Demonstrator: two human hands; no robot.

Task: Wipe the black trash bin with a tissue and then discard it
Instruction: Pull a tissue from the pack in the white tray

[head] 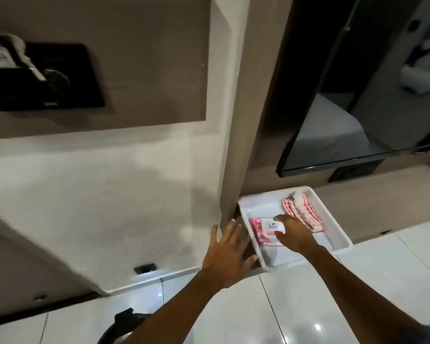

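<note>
Low at 4 o'clock from the frame's centre, a white tray (276, 259) sits at the foot of the wall. It holds a pink tissue pack (257, 232) at its 9 o'clock side and a folded striped cloth (303, 214) toward 1 o'clock, seemingly kept together as cleaning supplies. From 5 o'clock the right hand (296, 232) reaches in on a nearly straight arm, finger and thumb curled round the pack's white lid and pinching it, probably to open it or lift the pack. Just beside the tray's 9 o'clock edge the left hand (226, 254) hovers, fingers spread wide and holding nothing, perhaps ready to steady the pack. At 7 o'clock on the bottom edge only part of the black bin (124, 319) shows, well apart from the tray, and no loose tissue is visible.
</note>
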